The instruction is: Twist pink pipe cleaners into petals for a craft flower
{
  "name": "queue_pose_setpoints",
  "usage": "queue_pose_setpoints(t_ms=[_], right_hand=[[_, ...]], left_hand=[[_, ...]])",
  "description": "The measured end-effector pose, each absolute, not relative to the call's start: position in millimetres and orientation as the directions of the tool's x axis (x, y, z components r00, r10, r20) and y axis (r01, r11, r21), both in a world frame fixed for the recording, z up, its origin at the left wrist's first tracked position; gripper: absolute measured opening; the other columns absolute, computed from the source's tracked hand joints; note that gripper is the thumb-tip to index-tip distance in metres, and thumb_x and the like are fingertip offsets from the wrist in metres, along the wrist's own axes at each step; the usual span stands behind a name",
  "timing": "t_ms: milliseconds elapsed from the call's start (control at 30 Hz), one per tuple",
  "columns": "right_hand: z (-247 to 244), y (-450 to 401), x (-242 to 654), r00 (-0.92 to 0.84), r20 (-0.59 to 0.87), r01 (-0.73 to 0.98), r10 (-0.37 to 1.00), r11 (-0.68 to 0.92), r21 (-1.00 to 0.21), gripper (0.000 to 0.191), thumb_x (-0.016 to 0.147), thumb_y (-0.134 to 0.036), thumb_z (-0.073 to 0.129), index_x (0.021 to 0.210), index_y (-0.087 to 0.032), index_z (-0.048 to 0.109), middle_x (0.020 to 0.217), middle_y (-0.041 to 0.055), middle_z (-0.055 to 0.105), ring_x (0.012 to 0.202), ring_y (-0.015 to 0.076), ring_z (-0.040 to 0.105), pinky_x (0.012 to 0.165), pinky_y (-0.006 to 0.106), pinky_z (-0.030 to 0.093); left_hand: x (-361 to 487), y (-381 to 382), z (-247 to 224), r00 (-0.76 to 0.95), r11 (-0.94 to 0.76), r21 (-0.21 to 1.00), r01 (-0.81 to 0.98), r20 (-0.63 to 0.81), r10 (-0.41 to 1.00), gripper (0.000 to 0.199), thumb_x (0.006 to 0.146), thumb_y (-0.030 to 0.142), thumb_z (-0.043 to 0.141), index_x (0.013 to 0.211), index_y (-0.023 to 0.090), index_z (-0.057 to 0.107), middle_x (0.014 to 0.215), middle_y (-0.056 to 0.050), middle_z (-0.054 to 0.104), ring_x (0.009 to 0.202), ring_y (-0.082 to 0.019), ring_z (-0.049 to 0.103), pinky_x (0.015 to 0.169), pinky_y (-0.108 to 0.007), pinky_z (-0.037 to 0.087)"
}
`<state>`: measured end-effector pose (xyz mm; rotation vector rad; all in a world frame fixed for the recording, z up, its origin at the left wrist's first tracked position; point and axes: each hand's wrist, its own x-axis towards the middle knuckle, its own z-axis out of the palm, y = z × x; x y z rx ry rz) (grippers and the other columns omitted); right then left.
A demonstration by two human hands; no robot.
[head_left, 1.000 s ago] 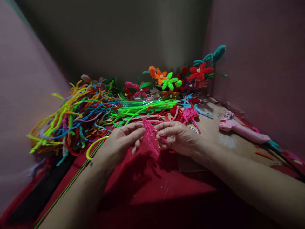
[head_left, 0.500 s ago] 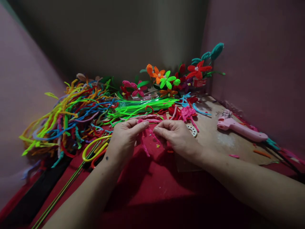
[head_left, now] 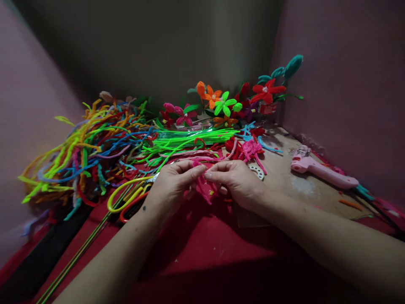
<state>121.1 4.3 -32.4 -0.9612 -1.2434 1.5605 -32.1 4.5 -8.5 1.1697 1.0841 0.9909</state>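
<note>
Above the red tabletop point(head_left: 202, 249), my left hand point(head_left: 172, 181) pinches a dark pink pipe cleaner point(head_left: 204, 190) between thumb and forefinger. My right hand point(head_left: 236, 179) is closed in a pinch right beside it, its fingertips at the same pipe cleaner. The loose part of the pink piece hangs down between the hands. Scissors with yellow and red handles point(head_left: 126, 200) lie just left of my left wrist, partly hidden by it. A white ring with holes point(head_left: 257, 172) is close behind my right hand, next to a clump of pink pipe cleaner point(head_left: 251, 148).
A heap of multicoloured pipe cleaners point(head_left: 82, 156) fills the left. Green pipe cleaners point(head_left: 196, 137) lie behind my hands, with pipe-cleaner flowers point(head_left: 226, 104) against the back wall. A pink glue gun point(head_left: 324, 169) rests on brown cardboard point(head_left: 281, 185) at right. Thin green stems point(head_left: 79, 255) lie front left.
My hands have drawn closer together, the left moving slightly right. The hanging pink ends, spread apart before, are now bunched between the hands. The view has shifted slightly.
</note>
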Motion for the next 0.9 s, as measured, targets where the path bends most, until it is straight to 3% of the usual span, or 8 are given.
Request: queue_pose_setpoints(t_ms=[233, 500, 633, 800, 900], right_hand=[[-36.3, 8.4, 120.9, -0.299, -0.044, -0.220, 0.953, -0.114, -0.969, 0.020, 0.064, -0.032, 0.069, 0.063, -0.016, 0.058, 0.046, -0.0042, 0.047, 0.037, 0.0055, 0.036, 0.038, 0.022, 0.023], [-34.7, 4.5, 120.3, -0.348, -0.056, -0.177, 0.936, -0.125, -0.976, 0.016, 0.069, -0.028, 0.065, 0.061, -0.014, 0.061, 0.042, -0.0038, 0.046, 0.036, 0.0055, 0.035, 0.038, 0.022, 0.021], [-32.7, 5.3, 119.5, -0.332, -0.084, -0.241, 0.939, -0.171, -0.955, 0.013, 0.067, -0.021, 0.064, 0.058, -0.014, 0.058, 0.042, -0.0044, 0.046, 0.035, 0.0056, 0.037, 0.038, 0.022, 0.024], [-33.8, 11.9, 119.8, -0.362, -0.067, -0.467, 0.930, -0.243, -0.850, 0.009, 0.063, -0.018, 0.066, 0.061, -0.013, 0.058, 0.052, -0.0024, 0.052, 0.042, 0.0061, 0.042, 0.039, 0.021, 0.029], [-33.3, 14.2, 121.1, -0.339, -0.092, -0.531, 0.936, -0.272, -0.803, 0.011, 0.061, -0.016, 0.067, 0.059, -0.013, 0.056, 0.054, -0.0022, 0.052, 0.044, 0.0064, 0.044, 0.038, 0.020, 0.029]], left_hand=[[-36.1, 6.5, -7.5, 0.207, 0.117, 0.993, -0.034, -0.107, 0.972, 0.019, 0.066, 0.027, 0.070, 0.064, 0.014, 0.057, 0.049, 0.005, 0.047, 0.039, -0.003, 0.039, 0.037, -0.014, 0.030], [-29.7, 4.7, -12.7, 0.198, 0.113, 0.990, -0.080, -0.095, 0.976, 0.020, 0.065, 0.026, 0.071, 0.073, 0.013, 0.058, 0.056, 0.003, 0.054, 0.040, -0.006, 0.047, 0.034, -0.017, 0.038], [-30.4, 5.1, -12.0, 0.230, 0.083, 0.993, -0.085, -0.062, 0.971, 0.021, 0.070, 0.027, 0.067, 0.082, 0.014, 0.058, 0.060, 0.002, 0.055, 0.042, -0.007, 0.049, 0.034, -0.017, 0.040], [-34.9, 2.6, -10.9, 0.234, -0.168, 0.981, 0.097, 0.142, 0.962, 0.024, 0.072, 0.020, 0.063, 0.095, 0.018, 0.058, 0.071, 0.001, 0.059, 0.053, -0.008, 0.053, 0.046, -0.019, 0.045], [-37.2, 0.2, -15.0, 0.299, -0.451, 0.824, 0.344, 0.359, 0.884, 0.019, 0.076, 0.016, 0.058, 0.094, 0.020, 0.062, 0.081, -0.001, 0.060, 0.068, -0.010, 0.057, 0.060, -0.021, 0.047]])
